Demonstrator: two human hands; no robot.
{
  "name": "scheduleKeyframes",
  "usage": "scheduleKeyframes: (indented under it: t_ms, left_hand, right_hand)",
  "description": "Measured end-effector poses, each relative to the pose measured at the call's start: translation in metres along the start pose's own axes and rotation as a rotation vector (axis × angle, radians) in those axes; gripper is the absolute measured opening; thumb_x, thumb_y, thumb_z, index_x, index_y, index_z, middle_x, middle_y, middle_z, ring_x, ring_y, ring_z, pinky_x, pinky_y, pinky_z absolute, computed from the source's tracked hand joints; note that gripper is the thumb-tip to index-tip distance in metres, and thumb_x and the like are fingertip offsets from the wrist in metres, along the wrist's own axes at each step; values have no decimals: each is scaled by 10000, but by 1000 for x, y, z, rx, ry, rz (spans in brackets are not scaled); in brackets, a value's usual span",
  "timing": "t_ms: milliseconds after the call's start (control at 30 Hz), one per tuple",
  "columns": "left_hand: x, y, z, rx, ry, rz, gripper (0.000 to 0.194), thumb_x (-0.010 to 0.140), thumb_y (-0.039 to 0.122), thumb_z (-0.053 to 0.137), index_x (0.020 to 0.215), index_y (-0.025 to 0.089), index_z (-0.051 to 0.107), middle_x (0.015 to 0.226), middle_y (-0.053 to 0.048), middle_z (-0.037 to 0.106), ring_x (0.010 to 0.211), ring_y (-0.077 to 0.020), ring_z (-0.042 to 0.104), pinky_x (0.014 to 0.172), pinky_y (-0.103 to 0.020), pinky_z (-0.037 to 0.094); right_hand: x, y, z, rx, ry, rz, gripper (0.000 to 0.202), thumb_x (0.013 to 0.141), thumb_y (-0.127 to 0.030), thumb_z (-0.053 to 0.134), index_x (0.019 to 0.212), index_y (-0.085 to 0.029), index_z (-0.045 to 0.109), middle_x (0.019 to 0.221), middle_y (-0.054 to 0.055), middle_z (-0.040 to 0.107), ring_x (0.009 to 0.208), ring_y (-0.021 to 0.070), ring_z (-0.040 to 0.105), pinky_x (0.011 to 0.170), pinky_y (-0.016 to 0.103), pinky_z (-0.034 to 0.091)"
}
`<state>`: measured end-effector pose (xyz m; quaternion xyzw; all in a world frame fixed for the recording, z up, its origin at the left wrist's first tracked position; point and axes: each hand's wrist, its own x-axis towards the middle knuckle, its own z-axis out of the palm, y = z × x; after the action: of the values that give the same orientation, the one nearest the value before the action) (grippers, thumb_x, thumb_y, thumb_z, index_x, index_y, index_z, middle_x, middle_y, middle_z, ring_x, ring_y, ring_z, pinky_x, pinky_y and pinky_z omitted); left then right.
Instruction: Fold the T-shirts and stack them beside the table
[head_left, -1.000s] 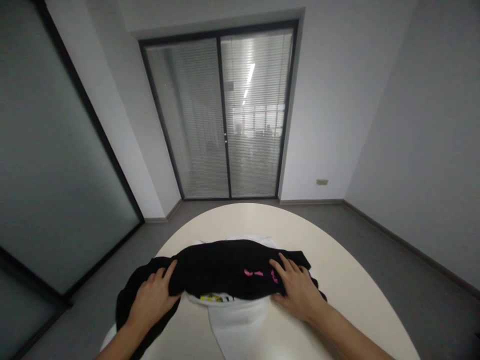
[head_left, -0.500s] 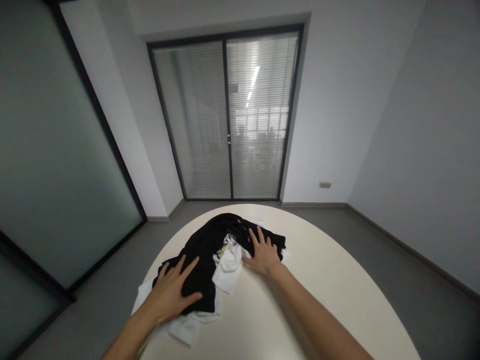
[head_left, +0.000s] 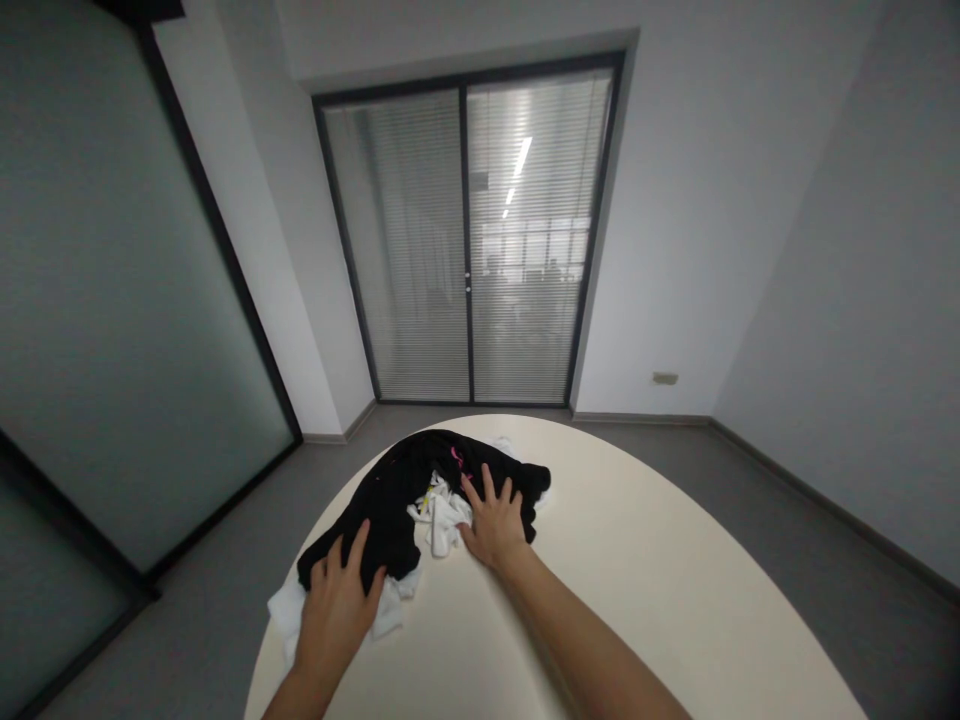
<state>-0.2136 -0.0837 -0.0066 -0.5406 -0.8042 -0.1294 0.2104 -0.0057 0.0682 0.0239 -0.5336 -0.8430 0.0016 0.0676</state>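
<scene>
A black garment with pink marks lies bunched in an arc on the round table. Under it, and in the hollow of its curve, is a white garment with a small yellow and black print; white cloth also pokes out at both ends. My left hand rests on the left end of the black garment, fingers spread. On its right part lies my right hand, palm down with fingers apart. Neither hand is closed round the cloth. The black garment's exact kind cannot be made out.
Beyond the table stands a dark-framed glass door with blinds. A frosted glass panel is at the left. White walls rise at the back and right, with a wall socket low down. Grey floor surrounds the table.
Both hands have shifted a little, the right one leftward. The black garment's ends are drawn in and up, and the white cloth in the middle is more crumpled. The camera view has moved slightly.
</scene>
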Motion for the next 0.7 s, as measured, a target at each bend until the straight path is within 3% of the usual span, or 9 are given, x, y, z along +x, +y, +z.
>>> scheduleKeyframes:
  t_ms: [167,267,333,467,533,700]
  left_hand:
    - [31,-2,15,-16,-4,-135,597,981,424,446,1533,209,377,1380,-193,519,1103,-361,554,881,-479,494]
    - [40,-1,23,-67,20,-211,654,963,468,455,1546,205,319,1418,-176,508,1174,-389,519,947,-599,437]
    - [43,-3,28,-111,36,-234,680,939,486,486,1532,191,333,1429,-171,503,1233,-402,480,991,-613,403]
    - [42,-12,33,-141,57,-208,680,900,520,535,1490,203,419,1482,-190,420,1305,-433,427,1014,-565,408]
    - [39,-16,32,-134,71,-189,730,889,555,546,1514,210,388,1490,-209,387,1312,-436,429,1034,-559,391]
    - [27,-23,21,-27,-30,-287,984,810,696,571,1579,189,226,1347,-222,530,1275,-476,446,965,-616,407]
  right_hand:
    - [59,-12,10,10,-41,-29,835,881,-484,589,1586,-396,151,1682,73,-40,1444,515,205,1077,698,196]
    - [88,-16,17,12,-56,-41,817,889,-474,567,1589,-384,156,1682,63,-39,1460,495,180,1099,692,162]
    - [101,-16,22,11,-48,-51,801,892,-476,546,1590,-370,168,1683,51,-37,1467,485,166,1112,681,149]
    - [113,-12,28,23,-7,-64,790,886,-472,513,1595,-305,206,1685,31,-27,1468,479,153,1135,651,139]
    - [114,-10,30,36,15,-63,784,885,-461,500,1594,-279,220,1686,28,-15,1466,475,153,1142,636,138]
    - [109,-7,29,71,32,-80,788,867,-435,514,1589,-293,230,1688,19,-1,1464,457,163,1149,612,127]
